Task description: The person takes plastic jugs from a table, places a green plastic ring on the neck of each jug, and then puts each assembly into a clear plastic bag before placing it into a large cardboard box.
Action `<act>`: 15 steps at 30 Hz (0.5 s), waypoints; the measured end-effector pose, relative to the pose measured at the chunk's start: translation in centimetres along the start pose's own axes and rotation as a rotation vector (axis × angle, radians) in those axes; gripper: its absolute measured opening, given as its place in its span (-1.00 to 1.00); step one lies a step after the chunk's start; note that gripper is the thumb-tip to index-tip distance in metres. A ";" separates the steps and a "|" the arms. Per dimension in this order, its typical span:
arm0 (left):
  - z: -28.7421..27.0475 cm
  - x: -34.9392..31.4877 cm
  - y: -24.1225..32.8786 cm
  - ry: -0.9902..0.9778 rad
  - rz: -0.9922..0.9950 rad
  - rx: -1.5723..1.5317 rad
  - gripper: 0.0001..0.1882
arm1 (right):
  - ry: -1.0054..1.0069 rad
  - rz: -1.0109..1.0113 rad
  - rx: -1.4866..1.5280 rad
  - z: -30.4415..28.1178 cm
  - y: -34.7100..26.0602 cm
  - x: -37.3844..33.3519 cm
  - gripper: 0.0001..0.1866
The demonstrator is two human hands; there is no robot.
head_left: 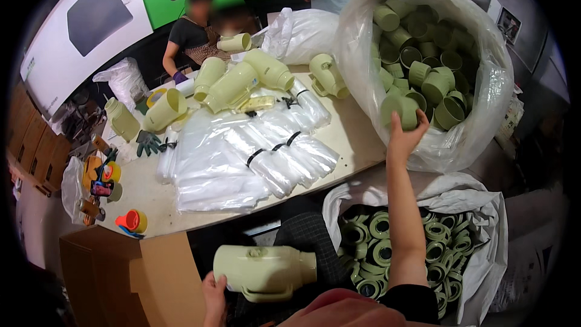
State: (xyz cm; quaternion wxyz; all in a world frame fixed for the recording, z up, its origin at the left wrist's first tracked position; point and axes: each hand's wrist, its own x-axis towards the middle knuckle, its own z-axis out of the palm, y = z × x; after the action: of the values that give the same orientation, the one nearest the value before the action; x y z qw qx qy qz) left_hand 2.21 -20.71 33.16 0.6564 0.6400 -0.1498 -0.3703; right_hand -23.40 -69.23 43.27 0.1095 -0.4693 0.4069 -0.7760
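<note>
Low at the front, a pale green thermos jug (260, 266) lies on its side across my lap, its neck toward the right and its handle underneath. My left hand (213, 293) grips it by the base end. Stretched out to the right, my right hand (407, 138) has its fingers round a green cup (399, 111) at the near edge of a large clear plastic bag (363, 54). Many more green cups (436, 85) fill that bag. Below my right forearm, a white woven sack (484, 206) holds green ring-shaped lids (381, 251).
Stacked clear plastic sleeves (224, 163) cover the middle of the table (357, 139). Several more thermos jugs (233, 85) lie behind them. Tape rolls (136, 221) and a dark glove (148, 143) are at the left. An open cardboard box (163, 272) stands front left; a co-worker (193, 30) sits across.
</note>
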 end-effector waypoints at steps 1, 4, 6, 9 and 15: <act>0.8 0.1 -0.2 0.058 0.029 -0.102 -0.75 | -0.148 0.067 0.014 -1.9 -0.1 -2.2 -0.40; 2.2 2.8 -1.1 0.031 0.001 -0.408 -0.67 | -0.612 0.876 0.614 -7.8 -0.6 -8.8 -0.45; 2.8 3.4 0.2 0.019 0.017 -0.409 -0.66 | -0.812 1.416 0.724 -10.7 -5.1 -13.4 -0.35; 3.4 3.8 -0.6 -0.034 -0.002 -0.400 -0.64 | -1.270 1.052 0.671 -13.4 -5.5 -19.9 -0.29; 1.5 3.5 -1.6 -0.018 -0.295 -0.523 -0.66 | -1.407 -0.532 0.462 -10.9 -14.7 -14.8 -0.21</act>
State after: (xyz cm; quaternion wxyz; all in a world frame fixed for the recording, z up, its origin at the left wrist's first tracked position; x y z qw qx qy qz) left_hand 3.10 -24.03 30.91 0.7368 0.4606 0.0395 -0.4933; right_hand -21.28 -45.80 42.15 0.2468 -0.8973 -0.0556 -0.3618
